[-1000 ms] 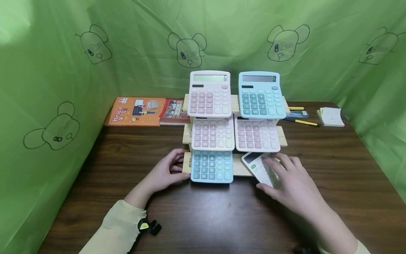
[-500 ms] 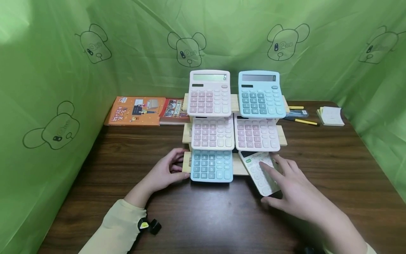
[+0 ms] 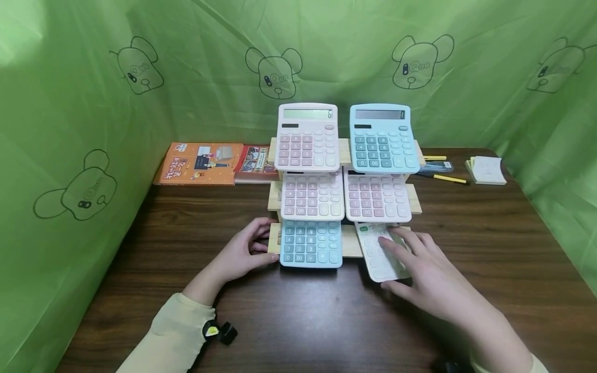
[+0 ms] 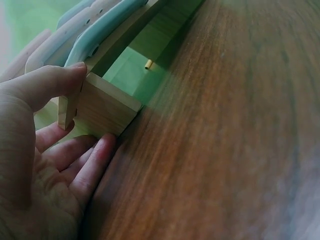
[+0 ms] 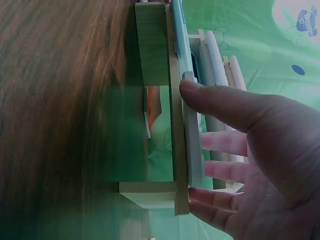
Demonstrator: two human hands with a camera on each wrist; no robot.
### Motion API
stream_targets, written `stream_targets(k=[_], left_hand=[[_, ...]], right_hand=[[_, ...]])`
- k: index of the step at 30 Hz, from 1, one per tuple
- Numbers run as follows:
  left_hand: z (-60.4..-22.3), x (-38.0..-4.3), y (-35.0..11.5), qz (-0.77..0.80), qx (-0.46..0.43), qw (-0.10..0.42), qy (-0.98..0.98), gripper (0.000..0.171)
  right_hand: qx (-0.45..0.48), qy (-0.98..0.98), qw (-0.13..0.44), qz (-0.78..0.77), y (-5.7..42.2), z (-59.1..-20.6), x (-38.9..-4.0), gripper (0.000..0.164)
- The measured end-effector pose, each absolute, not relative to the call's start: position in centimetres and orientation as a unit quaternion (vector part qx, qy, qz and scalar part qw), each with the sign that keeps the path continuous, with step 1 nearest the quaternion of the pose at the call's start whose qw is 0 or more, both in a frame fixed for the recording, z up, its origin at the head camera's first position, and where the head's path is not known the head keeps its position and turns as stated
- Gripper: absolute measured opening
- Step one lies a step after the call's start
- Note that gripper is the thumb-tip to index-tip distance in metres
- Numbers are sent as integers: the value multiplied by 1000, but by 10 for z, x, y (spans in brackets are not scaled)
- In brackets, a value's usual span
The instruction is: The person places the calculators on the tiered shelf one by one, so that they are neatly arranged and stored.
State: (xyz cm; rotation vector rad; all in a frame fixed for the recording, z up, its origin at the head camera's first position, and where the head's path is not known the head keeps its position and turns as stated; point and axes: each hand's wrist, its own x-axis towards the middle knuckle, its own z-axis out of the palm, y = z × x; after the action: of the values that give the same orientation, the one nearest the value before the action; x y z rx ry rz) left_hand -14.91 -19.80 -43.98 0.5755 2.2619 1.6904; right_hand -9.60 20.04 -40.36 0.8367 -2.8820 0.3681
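The right hand (image 3: 431, 272) rests on a white calculator (image 3: 380, 252) that lies slightly askew on the bottom tier of a stepped wooden rack (image 3: 351, 242), at the rack's right side; the fingers (image 3: 391, 244) lie fairly straight across its keys while the thumb (image 5: 220, 97) presses its near edge, so the hand holds the calculator lightly against the rack. The left hand (image 3: 242, 254) grips the left end of the same bottom tier, thumb on top and fingers (image 4: 82, 165) curled under the wooden end block (image 4: 102, 105). Just beside it a blue calculator (image 3: 311, 243) sits on the bottom tier. Above stand two pink calculators (image 3: 313, 196) on the middle tier, and a pink one (image 3: 307, 137) and a blue one (image 3: 383, 139) on top. On the dark wooden bench (image 3: 326, 316) behind lie an orange book (image 3: 200, 163), yellow pens (image 3: 443, 178) and a sticky-note pad (image 3: 486, 171), before a green curtain (image 3: 93, 103).
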Motion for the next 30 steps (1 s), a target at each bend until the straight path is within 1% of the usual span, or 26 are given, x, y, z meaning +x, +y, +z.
stream_targets(k=[5, 12, 14, 30], left_hand=[[-443, -151, -199, 583, 206, 127, 776, 67], [-474, -163, -198, 577, 210, 123, 780, 69], [-477, -163, -196, 575, 212, 128, 780, 69], [-474, -161, -204, 578, 196, 131, 781, 70]], right_hand=[[279, -947, 73, 138, 199, -405, -98, 71], [273, -947, 79, 149, 204, -403, -98, 66], [271, -947, 81, 152, 206, -403, -97, 65], [267, -947, 87, 155, 206, -408, -101, 62]])
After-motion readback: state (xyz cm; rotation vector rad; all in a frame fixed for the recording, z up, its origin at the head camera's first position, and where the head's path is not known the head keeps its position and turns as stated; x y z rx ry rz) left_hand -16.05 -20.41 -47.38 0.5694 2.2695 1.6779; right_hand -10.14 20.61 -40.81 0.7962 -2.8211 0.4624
